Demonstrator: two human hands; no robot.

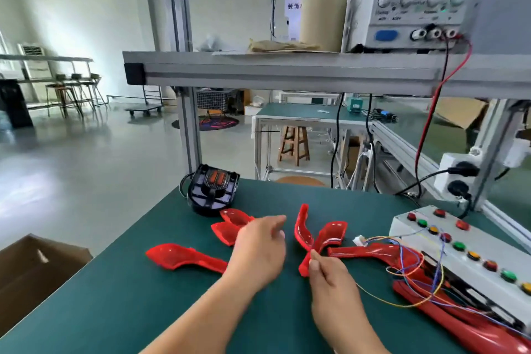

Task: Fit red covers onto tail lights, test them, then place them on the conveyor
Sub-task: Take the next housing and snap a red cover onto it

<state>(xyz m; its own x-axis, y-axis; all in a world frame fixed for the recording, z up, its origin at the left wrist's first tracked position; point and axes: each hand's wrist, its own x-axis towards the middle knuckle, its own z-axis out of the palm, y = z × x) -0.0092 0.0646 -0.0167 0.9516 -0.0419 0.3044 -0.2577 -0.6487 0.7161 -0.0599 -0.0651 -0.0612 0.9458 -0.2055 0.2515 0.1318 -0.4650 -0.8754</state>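
Several red covers lie on the green table [120, 296]: one long cover [184, 260] at the left, two small ones [231, 224] behind my left hand, and a pair crossed in the middle [304, 231]. My right hand [333, 276] pinches the near end of the cover [330, 236] that runs up to the right. My left hand [260, 250] hovers over the table with relaxed fingers, holding nothing. A black tail light [212, 188] stands upright at the table's far edge. A larger red tail light assembly [448, 316] with coloured wires lies at the right.
A white test box [465, 244] with red, green and yellow buttons sits at the right. A power supply [413, 0] stands on the overhead shelf, its red and black leads hanging down. A cardboard box [37, 270] is beside the table at the left. A green conveyor [431, 126] runs behind.
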